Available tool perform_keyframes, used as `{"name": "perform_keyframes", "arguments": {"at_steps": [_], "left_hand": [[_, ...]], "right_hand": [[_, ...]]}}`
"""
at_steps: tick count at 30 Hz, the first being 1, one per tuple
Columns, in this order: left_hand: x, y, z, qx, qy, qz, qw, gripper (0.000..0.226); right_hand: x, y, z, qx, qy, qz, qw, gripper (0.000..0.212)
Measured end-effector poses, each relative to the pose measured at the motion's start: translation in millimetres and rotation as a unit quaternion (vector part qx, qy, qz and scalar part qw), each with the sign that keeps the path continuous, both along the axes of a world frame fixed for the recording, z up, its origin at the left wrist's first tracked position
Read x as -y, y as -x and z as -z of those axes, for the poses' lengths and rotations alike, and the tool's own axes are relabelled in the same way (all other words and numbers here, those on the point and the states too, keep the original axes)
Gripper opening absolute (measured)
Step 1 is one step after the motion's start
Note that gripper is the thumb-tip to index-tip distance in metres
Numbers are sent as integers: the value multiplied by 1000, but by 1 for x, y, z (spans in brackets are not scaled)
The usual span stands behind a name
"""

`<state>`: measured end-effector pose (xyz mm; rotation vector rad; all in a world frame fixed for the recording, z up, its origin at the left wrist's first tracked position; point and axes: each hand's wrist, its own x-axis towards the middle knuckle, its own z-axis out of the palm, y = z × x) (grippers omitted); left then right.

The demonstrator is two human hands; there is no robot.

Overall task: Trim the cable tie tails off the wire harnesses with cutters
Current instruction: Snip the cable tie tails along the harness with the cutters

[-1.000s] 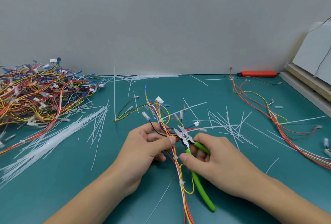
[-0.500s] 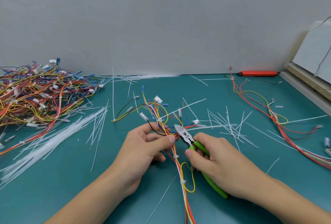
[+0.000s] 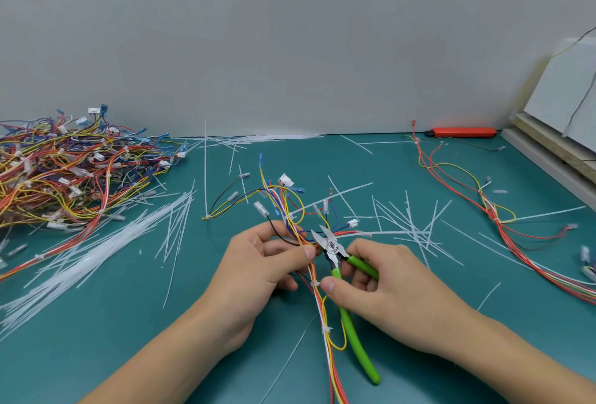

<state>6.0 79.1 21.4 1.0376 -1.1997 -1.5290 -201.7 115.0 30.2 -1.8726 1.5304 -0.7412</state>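
Apparently left hand [image 3: 267,261] pinches harness [image 3: 314,277]; right hand [image 3: 383,287] grips cutters [image 3: 350,303].

left hand [image 3: 267,261] pinches the wire harness [image 3: 317,294]; right hand [image 3: 383,287] grips green cutters [image 3: 346,277], blades parted toward 11 o'clock. harness pile [image 3: 71,171] at 9 o'clock on teal table [image 3: 96,323].

The green-handled cutters [image 3: 335,253] now sit with their handles spread wide apart, one handle trailing down toward the person, after being squeezed closer half a second ago. The blades stand parted at the wire harness [image 3: 317,277]. The right hand [image 3: 380,287] has loosened its squeeze, thumb on the lower handle.
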Motion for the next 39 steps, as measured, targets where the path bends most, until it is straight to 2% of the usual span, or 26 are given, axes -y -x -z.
{"name": "perform_keyframes", "arguments": {"at_steps": [4, 10, 14, 24, 29, 39], "left_hand": [[0, 0, 1, 0, -1, 0, 1000, 18], [2, -1, 2, 2, 1, 1, 1000, 21], [3, -1, 3, 4, -3, -1, 1000, 33], [2, -2, 2, 1, -6, 0, 1000, 34], [1, 0, 0, 1, 1, 9, 1000, 16], [1, -1, 0, 3, -2, -1, 1000, 17]], "right_hand": [[0, 0, 0, -12, 0, -4, 1000, 47], [2, 0, 0, -28, 5, -15, 999, 28], [2, 0, -1, -53, 5, -32, 998, 32], [1, -1, -5, -47, -2, -20, 999, 27], [2, 3, -4, -65, 6, 23, 998, 43], [-2, 1, -3, -91, 27, 31, 995, 53]]}}
